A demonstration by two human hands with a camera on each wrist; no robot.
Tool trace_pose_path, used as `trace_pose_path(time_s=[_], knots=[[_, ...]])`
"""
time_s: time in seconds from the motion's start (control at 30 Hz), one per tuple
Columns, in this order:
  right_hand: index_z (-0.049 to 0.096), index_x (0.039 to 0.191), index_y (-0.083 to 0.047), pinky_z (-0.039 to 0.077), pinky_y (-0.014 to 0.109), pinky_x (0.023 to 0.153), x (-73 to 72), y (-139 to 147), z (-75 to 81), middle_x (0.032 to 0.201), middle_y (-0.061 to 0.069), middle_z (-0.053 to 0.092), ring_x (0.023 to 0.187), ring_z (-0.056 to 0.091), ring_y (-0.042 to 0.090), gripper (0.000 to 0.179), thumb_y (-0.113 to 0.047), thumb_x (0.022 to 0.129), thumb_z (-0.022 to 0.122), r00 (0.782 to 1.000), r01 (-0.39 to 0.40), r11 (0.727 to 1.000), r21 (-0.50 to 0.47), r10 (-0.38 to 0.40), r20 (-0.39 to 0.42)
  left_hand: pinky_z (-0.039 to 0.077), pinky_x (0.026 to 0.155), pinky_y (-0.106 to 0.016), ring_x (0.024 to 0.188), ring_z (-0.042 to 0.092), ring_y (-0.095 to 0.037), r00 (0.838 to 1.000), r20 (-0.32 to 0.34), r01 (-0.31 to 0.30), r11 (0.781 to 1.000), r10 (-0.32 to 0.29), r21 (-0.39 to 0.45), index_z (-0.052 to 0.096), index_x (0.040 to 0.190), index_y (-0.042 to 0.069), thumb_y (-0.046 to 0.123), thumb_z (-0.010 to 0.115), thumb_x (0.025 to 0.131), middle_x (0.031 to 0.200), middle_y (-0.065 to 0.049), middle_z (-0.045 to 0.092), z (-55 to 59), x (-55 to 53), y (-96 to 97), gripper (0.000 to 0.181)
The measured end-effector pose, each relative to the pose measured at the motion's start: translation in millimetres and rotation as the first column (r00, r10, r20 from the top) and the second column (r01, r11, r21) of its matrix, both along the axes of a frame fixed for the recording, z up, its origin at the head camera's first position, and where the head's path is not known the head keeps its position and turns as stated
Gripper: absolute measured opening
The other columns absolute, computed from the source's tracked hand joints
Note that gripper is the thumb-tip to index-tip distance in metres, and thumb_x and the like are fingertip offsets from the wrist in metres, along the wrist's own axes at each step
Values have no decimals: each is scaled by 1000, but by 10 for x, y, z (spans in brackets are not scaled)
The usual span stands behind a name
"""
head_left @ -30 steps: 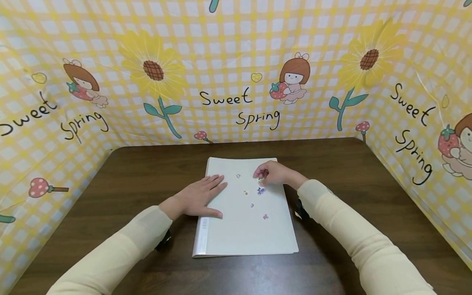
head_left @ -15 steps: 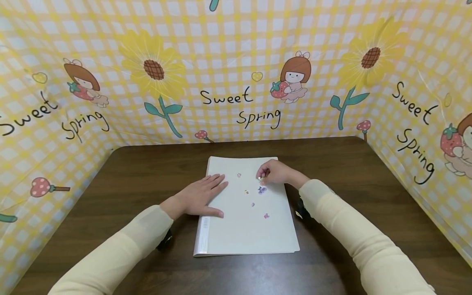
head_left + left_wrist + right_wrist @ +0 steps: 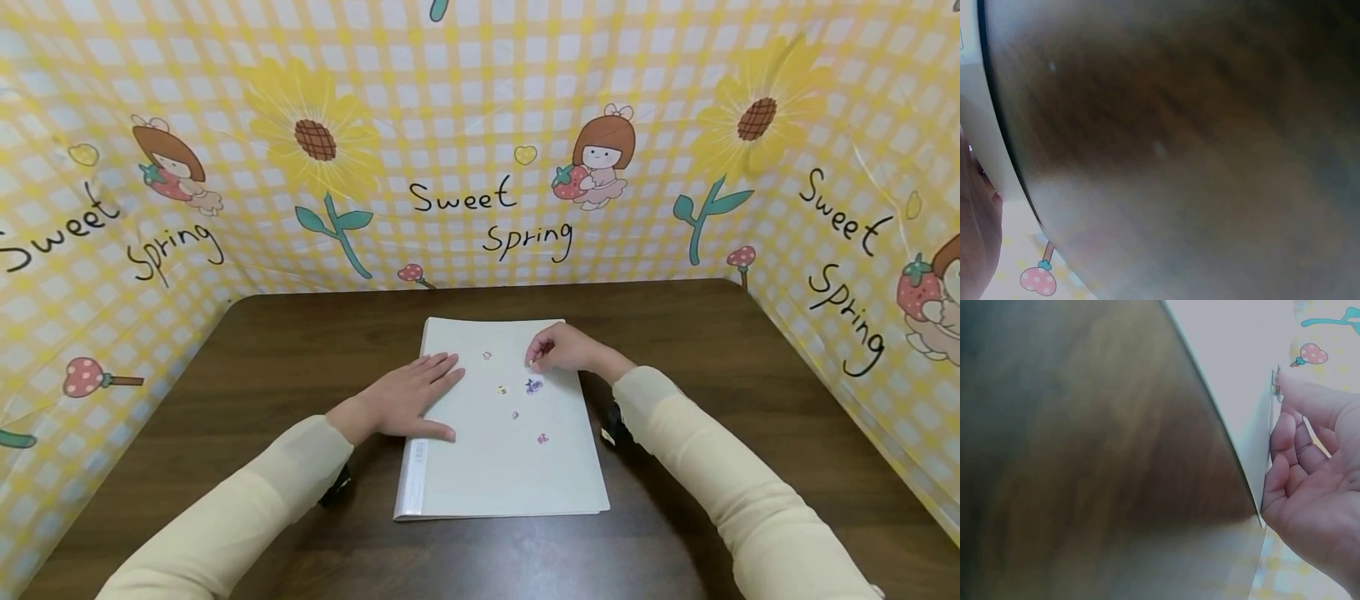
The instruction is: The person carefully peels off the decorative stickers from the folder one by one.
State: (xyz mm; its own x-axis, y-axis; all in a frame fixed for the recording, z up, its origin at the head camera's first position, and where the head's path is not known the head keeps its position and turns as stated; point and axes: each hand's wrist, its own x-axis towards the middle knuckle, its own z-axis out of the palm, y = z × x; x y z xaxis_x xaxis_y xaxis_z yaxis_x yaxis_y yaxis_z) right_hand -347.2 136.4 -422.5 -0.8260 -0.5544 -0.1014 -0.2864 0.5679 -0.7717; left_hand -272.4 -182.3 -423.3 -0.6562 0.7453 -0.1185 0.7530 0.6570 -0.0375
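Note:
A white folder [image 3: 510, 483] lies on the dark wooden table in the head view, its clear spine strip on the left. My left hand [image 3: 408, 396] rests flat on the folder's left side, fingers spread. Near the upper right edge, my right hand [image 3: 566, 346] pinches a small sticker [image 3: 1277, 387] between thumb and index finger, close over the cover; most of it is hidden by the fingers. Just below sits a purple sticker [image 3: 533, 386]. Other small stickers dot the cover: a pale one [image 3: 487, 356], a yellowish one [image 3: 502, 389], a tiny one [image 3: 515, 415] and a pink one [image 3: 543, 438].
The brown table [image 3: 315, 333] extends on all sides of the folder. A yellow checked cloth [image 3: 465, 108] printed with flowers and lettering hangs behind the table and along both sides.
My right hand has shifted slightly to the right over the folder, and less of the pinched sticker shows between its fingers. My left hand has stayed in place.

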Motion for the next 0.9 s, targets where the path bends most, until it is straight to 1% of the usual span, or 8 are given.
trace_pose_path(time_s=[0.23,0.33,0.5,0.63,0.7,0.77,0.83,0.9], knots=[[73,87,-5,44,28,67,20,60,29,82,3,65,76,53,19,1,-6,87,73,1000,29,999,-46,-28,9,14,116,-43,147,11,-30,1000,1,8,1000,-8,14,21,155,7,83,36,83,160,-15,14,12,16,-1,106],[73,89,-3,44,29,67,38,88,63,83,3,66,77,53,19,5,-8,87,73,999,43,997,-65,-43,13,13,116,-41,147,9,-29,1000,6,-2,1000,1,8,19,156,9,84,35,82,161,-14,13,10,15,0,106],[73,90,-3,43,30,71,42,157,108,85,4,66,80,53,20,5,-7,87,73,998,55,992,-110,-54,10,11,116,-40,147,7,-27,1000,0,-10,1000,10,-8,18,156,10,85,32,81,161,-13,11,-5,1,-4,107],[72,92,-2,44,33,73,53,232,141,87,5,65,81,53,21,6,-6,88,72,995,98,984,-146,-97,13,11,116,-41,147,7,-27,1000,4,-10,1000,10,-5,18,156,10,85,32,82,161,-13,11,-10,-4,-2,107],[72,94,0,45,35,74,66,269,157,89,7,66,81,53,22,8,-6,89,71,993,114,980,-164,-113,11,10,116,-40,147,7,-27,1000,8,-12,1000,12,-9,17,156,10,85,32,81,161,-13,10,-10,-3,1,107],[71,96,2,46,34,75,78,310,162,90,6,67,81,53,20,12,-7,89,71,992,124,975,-184,-125,6,10,116,-40,147,6,-27,1000,8,-11,1000,11,-11,17,156,10,85,32,81,161,-13,10,-7,-1,4,107],[70,99,5,46,34,77,153,321,240,92,9,68,82,54,21,15,-6,89,70,990,141,970,-199,-141,13,10,116,-40,147,6,-26,1000,7,-11,1000,11,-18,16,156,10,86,31,81,161,-13,10,-8,0,7,107],[70,100,4,47,34,78,158,358,221,92,9,68,84,55,21,16,-7,89,71,985,169,962,-215,-169,21,11,116,-41,147,7,-28,1000,1,-4,1000,4,-19,17,156,9,85,31,82,161,-14,10,-5,6,8,107]])
